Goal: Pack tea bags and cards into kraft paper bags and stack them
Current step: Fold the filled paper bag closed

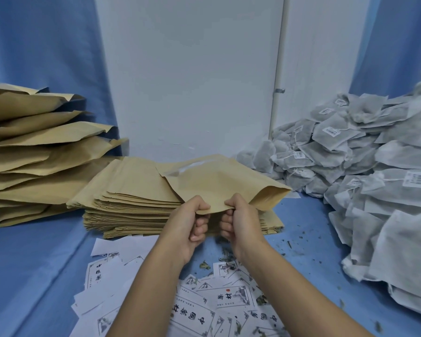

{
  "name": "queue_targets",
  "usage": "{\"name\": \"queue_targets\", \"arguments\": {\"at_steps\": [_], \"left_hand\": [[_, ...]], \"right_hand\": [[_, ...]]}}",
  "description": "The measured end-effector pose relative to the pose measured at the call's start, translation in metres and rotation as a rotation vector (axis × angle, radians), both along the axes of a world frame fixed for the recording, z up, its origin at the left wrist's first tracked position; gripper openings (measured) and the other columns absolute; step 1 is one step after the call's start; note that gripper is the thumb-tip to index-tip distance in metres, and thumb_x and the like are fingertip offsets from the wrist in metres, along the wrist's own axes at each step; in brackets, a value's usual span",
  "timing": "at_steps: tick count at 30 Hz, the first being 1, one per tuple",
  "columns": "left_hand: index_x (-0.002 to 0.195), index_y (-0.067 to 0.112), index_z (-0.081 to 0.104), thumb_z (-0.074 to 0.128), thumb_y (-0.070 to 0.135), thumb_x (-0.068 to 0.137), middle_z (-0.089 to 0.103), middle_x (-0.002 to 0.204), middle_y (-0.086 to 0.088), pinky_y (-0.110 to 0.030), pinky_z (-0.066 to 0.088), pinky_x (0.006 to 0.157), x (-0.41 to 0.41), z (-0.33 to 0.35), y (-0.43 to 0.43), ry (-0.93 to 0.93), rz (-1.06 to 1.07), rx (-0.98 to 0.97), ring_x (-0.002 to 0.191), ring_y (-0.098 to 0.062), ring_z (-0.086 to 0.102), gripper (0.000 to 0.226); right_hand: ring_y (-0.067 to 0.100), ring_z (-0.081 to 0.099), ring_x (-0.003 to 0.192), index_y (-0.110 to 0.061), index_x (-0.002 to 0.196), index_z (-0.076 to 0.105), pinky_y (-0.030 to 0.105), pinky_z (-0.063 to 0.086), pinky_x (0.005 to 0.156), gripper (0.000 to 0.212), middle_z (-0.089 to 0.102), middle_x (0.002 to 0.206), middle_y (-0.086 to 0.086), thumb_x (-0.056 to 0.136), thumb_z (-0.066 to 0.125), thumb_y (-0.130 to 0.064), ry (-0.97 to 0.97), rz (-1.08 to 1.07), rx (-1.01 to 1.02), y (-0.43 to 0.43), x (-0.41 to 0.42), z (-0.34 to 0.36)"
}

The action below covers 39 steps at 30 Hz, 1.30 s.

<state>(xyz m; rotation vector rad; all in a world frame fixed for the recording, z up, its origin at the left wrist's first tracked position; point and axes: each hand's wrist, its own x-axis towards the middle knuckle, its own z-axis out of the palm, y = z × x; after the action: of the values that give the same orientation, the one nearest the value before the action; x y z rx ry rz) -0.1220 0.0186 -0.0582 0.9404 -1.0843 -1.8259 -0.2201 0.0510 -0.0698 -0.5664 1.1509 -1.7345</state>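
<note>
Across the whole foreground runs the bench (pixel 34 263), covered in blue cloth. Behind it stands a white panel (pixel 187 81) with blue curtains (pixel 41 45) on both sides.

On the right, a high heap of grey mesh tea bags (pixel 365 166) slopes down from the far corner to the near edge. Many of them show white tags on strings.

On the left, a pile of puffed kraft bags (pixel 34 152) lies in loose layers, their ends fanned toward the middle. Just beside it, at the centre, sits a neat stack of flat bags (pixel 131 203), touching the foot of the pile.

In front of the stack, printed cards (pixel 195 310) are scattered over the cloth, overlapping one another. Some lie face up with black characters and small pictures, and others show a blank white side.

One bag (pixel 224 183) is held up over the right part of the stack, tilted, with its right end gaping open. A pale, shiny strip shows near its far edge.

Both hands grip this bag by its near edge, close together. The left hand (pixel 192 222) pinches it with the thumb on top and the fingers curled beneath. The right hand (pixel 241 220) grasps it the same way, just beside the left.

Dark tea crumbs (pixel 299 242) are strewn on the cloth between the stack and the heap.
</note>
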Motion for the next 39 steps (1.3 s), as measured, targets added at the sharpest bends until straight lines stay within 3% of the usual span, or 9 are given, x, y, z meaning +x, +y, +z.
{"name": "queue_targets", "arguments": {"at_steps": [6, 11, 17, 20, 24, 29, 34, 39], "left_hand": [[0.073, 0.013, 0.04, 0.047, 0.008, 0.083, 0.028, 0.039, 0.006, -0.015, 0.012, 0.028, 0.002, 0.002, 0.0, 0.026, 0.036, 0.018, 0.028, -0.005, 0.019, 0.013], [0.066, 0.013, 0.046, 0.054, 0.009, 0.083, 0.039, 0.04, 0.004, -0.018, 0.021, 0.034, -0.014, -0.003, 0.01, 0.0, 0.278, -0.073, 0.033, -0.008, 0.03, 0.02], [0.073, 0.009, 0.05, 0.056, 0.011, 0.082, 0.043, 0.046, 0.002, -0.014, 0.026, 0.032, -0.017, -0.001, 0.013, -0.04, 0.365, -0.113, 0.034, -0.006, 0.035, 0.012], [0.068, 0.01, 0.047, 0.055, 0.012, 0.082, 0.043, 0.047, 0.001, -0.015, 0.027, 0.033, -0.02, -0.002, 0.015, -0.017, 0.417, -0.105, 0.036, -0.008, 0.035, 0.016], [0.06, 0.008, 0.052, 0.056, 0.01, 0.085, 0.047, 0.04, 0.001, -0.015, 0.028, 0.033, -0.023, -0.004, 0.02, 0.027, 0.315, -0.061, 0.031, -0.008, 0.036, 0.025], [0.061, 0.011, 0.047, 0.056, 0.01, 0.082, 0.041, 0.041, 0.003, -0.014, 0.026, 0.033, -0.019, -0.003, 0.014, 0.022, 0.36, -0.032, 0.032, -0.007, 0.031, 0.023], [0.058, 0.009, 0.053, 0.056, 0.012, 0.084, 0.041, 0.038, 0.005, -0.012, 0.028, 0.033, -0.021, -0.004, 0.017, -0.022, 0.243, -0.071, 0.029, -0.007, 0.032, 0.026], [0.059, 0.013, 0.044, 0.056, 0.012, 0.082, 0.038, 0.041, 0.004, -0.016, 0.022, 0.034, -0.016, -0.004, 0.01, 0.016, 0.3, -0.051, 0.035, -0.009, 0.027, 0.026]], "right_hand": [[0.007, 0.018, 0.032, -0.017, 0.059, 0.032, 0.019, 0.013, 0.034, 0.031, 0.024, 0.041, -0.008, 0.088, 0.041, -0.016, -0.016, -0.017, 0.011, 0.0, -0.003, 0.0], [0.008, 0.023, 0.032, -0.015, 0.061, 0.035, 0.019, 0.018, 0.035, 0.03, 0.03, 0.039, -0.007, 0.09, 0.04, -0.015, 0.067, -0.001, 0.014, -0.002, 0.001, -0.002], [0.008, 0.02, 0.033, -0.017, 0.058, 0.034, 0.019, 0.015, 0.035, 0.031, 0.029, 0.041, -0.006, 0.088, 0.041, -0.018, 0.001, -0.052, 0.027, -0.001, -0.002, 0.001], [0.009, 0.022, 0.034, -0.018, 0.057, 0.032, 0.021, 0.017, 0.037, 0.031, 0.029, 0.04, -0.006, 0.086, 0.041, -0.014, 0.073, -0.064, 0.028, -0.001, -0.001, 0.0], [0.009, 0.029, 0.03, -0.016, 0.054, 0.035, 0.02, 0.024, 0.038, 0.035, 0.035, 0.038, -0.005, 0.088, 0.043, -0.018, 0.164, 0.017, 0.054, 0.002, 0.004, 0.001], [0.008, 0.02, 0.031, -0.017, 0.057, 0.033, 0.019, 0.017, 0.033, 0.035, 0.028, 0.039, -0.007, 0.09, 0.042, -0.015, 0.018, 0.006, 0.003, -0.001, 0.006, -0.001], [0.007, 0.019, 0.028, -0.015, 0.051, 0.037, 0.017, 0.014, 0.032, 0.039, 0.034, 0.035, -0.004, 0.089, 0.041, -0.017, -0.016, 0.1, 0.017, 0.0, 0.004, 0.0], [0.007, 0.015, 0.031, -0.016, 0.055, 0.035, 0.02, 0.011, 0.033, 0.034, 0.023, 0.038, -0.008, 0.088, 0.041, -0.013, -0.128, 0.091, -0.047, -0.002, 0.003, -0.003]]}}
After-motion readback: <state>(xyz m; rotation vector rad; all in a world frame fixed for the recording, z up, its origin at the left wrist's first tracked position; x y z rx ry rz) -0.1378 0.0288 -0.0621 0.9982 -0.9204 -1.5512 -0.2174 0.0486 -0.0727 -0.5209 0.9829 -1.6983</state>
